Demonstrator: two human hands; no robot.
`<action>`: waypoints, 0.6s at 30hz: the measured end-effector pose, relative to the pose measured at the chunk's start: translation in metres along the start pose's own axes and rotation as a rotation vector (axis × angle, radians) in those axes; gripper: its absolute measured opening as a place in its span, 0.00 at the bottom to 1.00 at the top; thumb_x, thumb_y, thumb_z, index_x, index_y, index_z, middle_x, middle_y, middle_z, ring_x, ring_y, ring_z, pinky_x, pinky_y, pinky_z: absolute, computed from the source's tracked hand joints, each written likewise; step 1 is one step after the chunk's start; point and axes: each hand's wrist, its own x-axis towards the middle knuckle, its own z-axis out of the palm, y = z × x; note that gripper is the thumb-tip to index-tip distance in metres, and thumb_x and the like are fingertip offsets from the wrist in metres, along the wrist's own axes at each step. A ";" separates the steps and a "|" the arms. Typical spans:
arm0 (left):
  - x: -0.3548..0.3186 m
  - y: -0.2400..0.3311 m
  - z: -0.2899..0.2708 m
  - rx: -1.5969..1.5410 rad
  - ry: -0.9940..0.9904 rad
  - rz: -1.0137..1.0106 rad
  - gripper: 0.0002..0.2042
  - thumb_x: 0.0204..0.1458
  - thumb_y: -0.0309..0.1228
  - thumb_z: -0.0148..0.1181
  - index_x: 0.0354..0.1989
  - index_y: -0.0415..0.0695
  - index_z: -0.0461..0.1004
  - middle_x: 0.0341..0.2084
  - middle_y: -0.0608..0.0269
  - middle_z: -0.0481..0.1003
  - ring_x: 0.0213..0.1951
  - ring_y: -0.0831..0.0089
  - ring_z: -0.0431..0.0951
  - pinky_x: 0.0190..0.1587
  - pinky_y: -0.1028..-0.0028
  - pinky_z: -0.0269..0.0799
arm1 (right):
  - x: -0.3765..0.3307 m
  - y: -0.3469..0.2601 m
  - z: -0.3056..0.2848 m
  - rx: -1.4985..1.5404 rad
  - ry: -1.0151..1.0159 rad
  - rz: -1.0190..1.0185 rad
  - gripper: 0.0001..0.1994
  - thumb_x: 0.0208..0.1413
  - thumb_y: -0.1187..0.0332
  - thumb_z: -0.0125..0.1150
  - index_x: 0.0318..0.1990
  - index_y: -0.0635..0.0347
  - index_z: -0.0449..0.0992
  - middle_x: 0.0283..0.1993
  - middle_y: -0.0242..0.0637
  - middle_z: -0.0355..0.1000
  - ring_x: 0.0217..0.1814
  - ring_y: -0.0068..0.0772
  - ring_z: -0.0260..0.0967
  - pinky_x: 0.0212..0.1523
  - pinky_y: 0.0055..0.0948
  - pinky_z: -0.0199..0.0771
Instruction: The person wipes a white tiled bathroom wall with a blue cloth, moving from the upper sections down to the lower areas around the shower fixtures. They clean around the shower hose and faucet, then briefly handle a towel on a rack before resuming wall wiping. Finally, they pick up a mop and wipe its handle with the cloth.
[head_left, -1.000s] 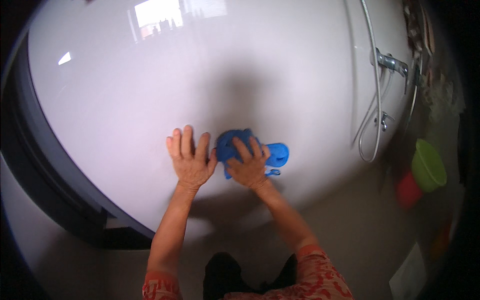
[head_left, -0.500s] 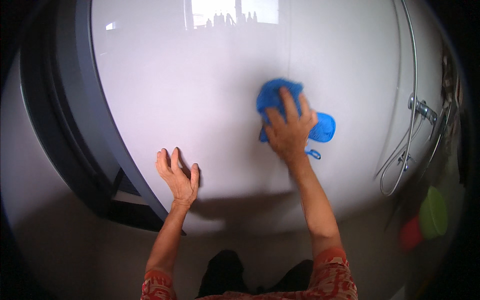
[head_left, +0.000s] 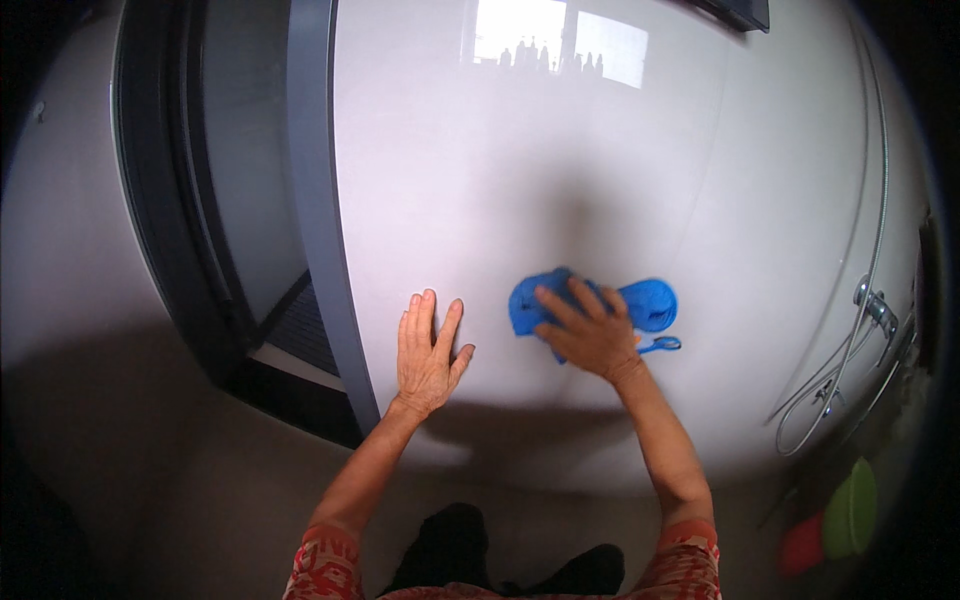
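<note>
My right hand (head_left: 595, 335) presses a blue cleaning cloth (head_left: 540, 300) against the glossy white wall panel (head_left: 450, 180). Its fingers lie across the cloth, which is bunched on the left and spreads into a rounded flap on the right. A small blue hanging loop (head_left: 663, 344) sticks out beside the wrist. To the left, my left hand (head_left: 428, 355) rests on the same wall, fingers outstretched and holding nothing.
A grey door frame (head_left: 325, 200) edges the panel on the left, with a dark doorway beyond. At right hang a shower hose (head_left: 883, 180) and a metal mixer tap (head_left: 878, 308). A green basin (head_left: 852, 510) and a red container (head_left: 803, 546) stand low at right.
The view has swung left, so the door frame sits further right. My right hand and the cloth have moved lower on the wall. My left hand's fingers have straightened from a curled pose.
</note>
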 end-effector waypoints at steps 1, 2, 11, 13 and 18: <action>0.000 -0.002 0.002 0.004 -0.010 0.004 0.37 0.44 0.37 0.64 0.63 0.49 0.52 0.63 0.45 0.43 0.65 0.49 0.43 0.62 0.53 0.43 | 0.012 0.009 -0.005 -0.012 0.015 0.039 0.08 0.43 0.56 0.64 0.33 0.30 0.75 0.62 0.19 0.57 0.63 0.33 0.50 0.54 0.41 0.47; 0.001 -0.004 0.004 0.006 -0.021 0.008 0.38 0.43 0.37 0.65 0.63 0.49 0.52 0.63 0.44 0.43 0.64 0.48 0.43 0.62 0.53 0.43 | 0.023 0.018 -0.010 -0.025 0.030 0.079 0.08 0.42 0.57 0.65 0.33 0.30 0.76 0.62 0.20 0.57 0.63 0.33 0.49 0.55 0.41 0.46; -0.011 -0.010 0.029 0.039 0.196 -0.176 0.55 0.31 0.47 0.72 0.65 0.43 0.40 0.61 0.36 0.37 0.63 0.43 0.38 0.62 0.49 0.38 | 0.064 0.049 -0.017 -0.169 0.325 0.471 0.13 0.37 0.65 0.67 0.35 0.40 0.77 0.61 0.29 0.60 0.64 0.40 0.49 0.56 0.42 0.45; -0.001 0.000 0.011 0.007 0.073 -0.263 0.57 0.31 0.48 0.72 0.65 0.41 0.38 0.62 0.35 0.36 0.64 0.42 0.37 0.62 0.49 0.37 | 0.073 0.058 -0.022 -0.154 0.379 0.572 0.13 0.38 0.66 0.67 0.36 0.41 0.77 0.61 0.30 0.60 0.64 0.42 0.50 0.56 0.43 0.45; 0.013 0.012 -0.010 0.077 0.060 -0.217 0.58 0.31 0.48 0.72 0.65 0.40 0.35 0.62 0.33 0.34 0.64 0.41 0.35 0.63 0.49 0.35 | 0.091 0.048 -0.040 -0.082 0.298 0.551 0.09 0.43 0.65 0.63 0.35 0.42 0.77 0.61 0.32 0.60 0.63 0.45 0.51 0.56 0.49 0.50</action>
